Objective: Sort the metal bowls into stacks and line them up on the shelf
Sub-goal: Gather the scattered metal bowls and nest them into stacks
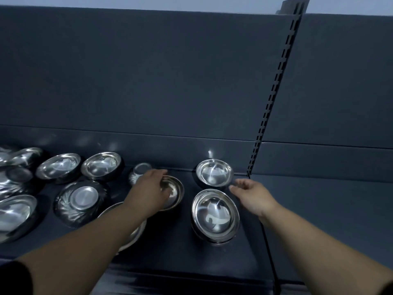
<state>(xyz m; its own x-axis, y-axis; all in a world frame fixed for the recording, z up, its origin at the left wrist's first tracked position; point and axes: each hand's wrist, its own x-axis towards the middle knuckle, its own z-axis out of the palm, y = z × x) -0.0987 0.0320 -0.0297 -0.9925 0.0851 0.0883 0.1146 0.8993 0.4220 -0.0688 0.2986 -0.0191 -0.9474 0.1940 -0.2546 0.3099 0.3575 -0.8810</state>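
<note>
Dark shelf | slotted upright R | L grip holds small bowl

I have one view, from the wide-angle camera worn on the person's head. It faces forward and down over both forearms onto the dark blue-grey metal shelf, near enough that the outstretched hands reach it. The left hand, gripping a small shiny steel bowl, sits mid-frame, the right hand beside it. The flat dark back panel fills the far upper half. A black slotted upright slants across the right.
</note>
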